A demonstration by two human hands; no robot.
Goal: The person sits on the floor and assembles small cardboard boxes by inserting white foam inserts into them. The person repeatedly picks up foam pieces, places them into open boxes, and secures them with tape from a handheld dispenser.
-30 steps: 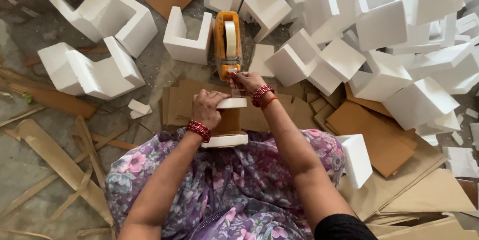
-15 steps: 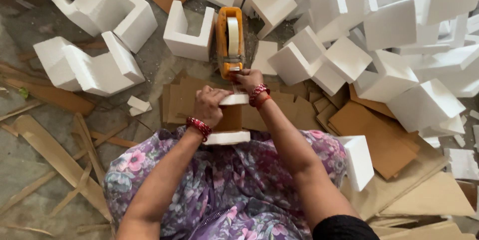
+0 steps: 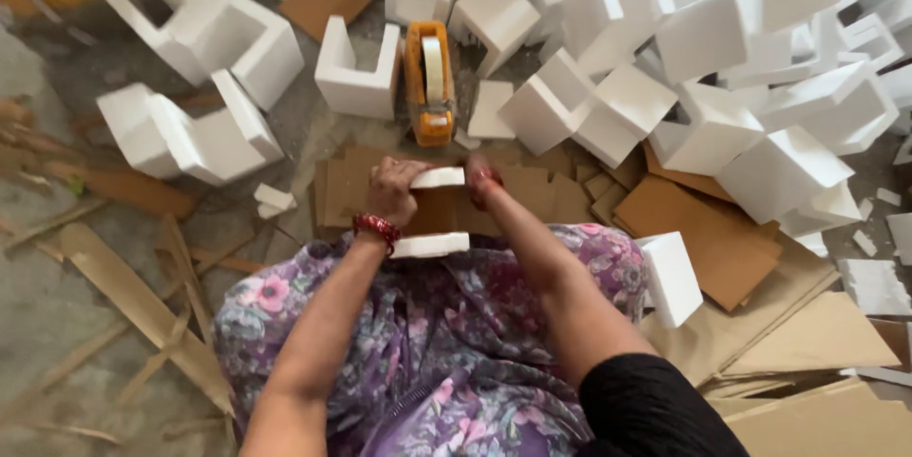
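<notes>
My left hand (image 3: 394, 191) grips the left end of a white foam piece (image 3: 439, 177) that is set around a brown cardboard piece (image 3: 435, 215) over my lap. A second white foam edge (image 3: 432, 245) shows at the near side of the cardboard. My right hand (image 3: 482, 181), with a red bangle, holds the right end of the foam piece; its fingers are mostly hidden. An orange tape dispenser (image 3: 429, 82) lies on the floor just beyond both hands, touching neither.
A large heap of white foam corner blocks (image 3: 722, 86) fills the right and back. More foam blocks (image 3: 190, 129) lie at the left. Flat cardboard sheets (image 3: 712, 234) and cardboard strips (image 3: 133, 295) cover the floor around my flowered lap.
My right hand has drawn back from the tape dispenser to the foam piece's right end. The dispenser now lies alone on the floor. My left hand stayed put.
</notes>
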